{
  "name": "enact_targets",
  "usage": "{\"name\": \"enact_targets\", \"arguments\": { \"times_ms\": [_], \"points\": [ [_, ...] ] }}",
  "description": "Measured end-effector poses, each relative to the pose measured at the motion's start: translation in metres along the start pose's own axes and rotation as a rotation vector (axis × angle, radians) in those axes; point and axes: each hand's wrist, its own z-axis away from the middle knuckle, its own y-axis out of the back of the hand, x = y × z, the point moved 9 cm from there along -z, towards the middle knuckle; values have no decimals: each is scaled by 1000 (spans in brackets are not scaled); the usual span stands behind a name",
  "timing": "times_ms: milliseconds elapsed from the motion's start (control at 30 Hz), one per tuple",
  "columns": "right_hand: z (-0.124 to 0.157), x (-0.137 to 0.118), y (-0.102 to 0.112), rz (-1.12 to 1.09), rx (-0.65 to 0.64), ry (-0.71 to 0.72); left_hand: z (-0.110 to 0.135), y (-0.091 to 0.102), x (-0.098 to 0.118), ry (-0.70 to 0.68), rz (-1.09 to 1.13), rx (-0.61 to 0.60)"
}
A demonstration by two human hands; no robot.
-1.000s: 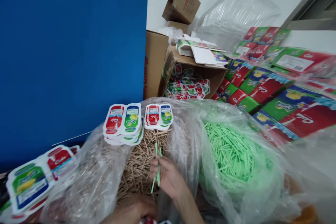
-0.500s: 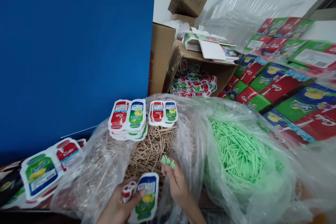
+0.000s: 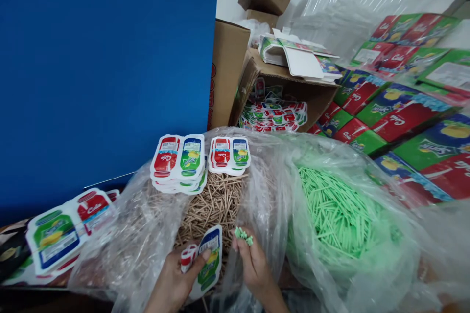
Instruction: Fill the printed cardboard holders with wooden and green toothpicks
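Low in the middle, my left hand (image 3: 172, 276) is closed on a printed soda packet (image 3: 211, 269), its green-and-blue Sprite side tilted beside the thumb. A curled red-and-white part (image 3: 187, 257) shows between thumb and fingers. Just to the right, my right hand (image 3: 255, 271) pinches a small bundle of green sticks (image 3: 244, 235), with only their ends showing. Both hands are over the near side of a clear bag of brown sticks (image 3: 215, 200). Two stacks of Cola-and-Sprite packets, a left one (image 3: 178, 161) and a smaller right one (image 3: 229, 154), lie on those sticks.
A clear bag of loose green sticks (image 3: 334, 210) stands at right. More printed packets (image 3: 55, 239) lie at far left below a blue panel (image 3: 106, 68). Behind are an open carton (image 3: 312, 100) holding packets and stacked Cola-and-Sprite boxes (image 3: 400, 112) under plastic.
My left hand has shifted slightly right, and its packet is turned more on edge. My right hand has moved a little right and down with the green sticks.
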Motion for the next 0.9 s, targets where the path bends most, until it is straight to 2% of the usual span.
{"name": "enact_targets", "arguments": {
  "times_ms": [267,367,500,667,800,900],
  "points": [
    [-2,0,2,20,3,-32,-5,6,21,-139,-239,-27],
    [-4,0,3,23,11,-34,-9,6,23,-196,-324,-13],
    [-5,4,7,-19,46,-77,-10,-1,24,-246,-396,-57],
    [-7,1,11,-229,138,-166,-11,-7,26,-242,-486,-75],
    [-15,-15,0,-482,153,-219,-13,-13,30,-254,-519,-98],
    [-18,-19,-6,-544,191,-283,-13,-16,34,-250,-531,-114]
  ]
}}
